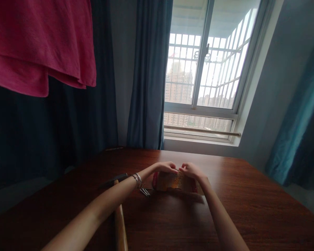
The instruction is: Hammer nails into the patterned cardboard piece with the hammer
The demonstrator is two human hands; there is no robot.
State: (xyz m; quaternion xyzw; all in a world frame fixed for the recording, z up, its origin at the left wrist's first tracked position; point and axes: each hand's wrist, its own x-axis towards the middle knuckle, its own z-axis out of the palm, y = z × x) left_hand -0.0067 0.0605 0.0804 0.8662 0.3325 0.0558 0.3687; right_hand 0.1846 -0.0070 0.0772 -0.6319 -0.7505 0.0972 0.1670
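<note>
My left hand [166, 167] and my right hand [192, 170] meet over a small orange and red patterned packet [172, 182] on the dark wooden table [251, 205]. Both hands pinch its top edge with the fingers closed, fingertips almost touching each other. The packet stands on the table beneath them; what it contains is hidden. My left wrist wears thin bracelets [137, 180].
A wooden handle [120, 223] lies under my left forearm, with a dark tool head [112, 181] at its far end. Small metal pieces [145, 191] lie beside the packet. A window [201, 76], blue curtains and a hanging pink cloth [42, 45] lie beyond the table.
</note>
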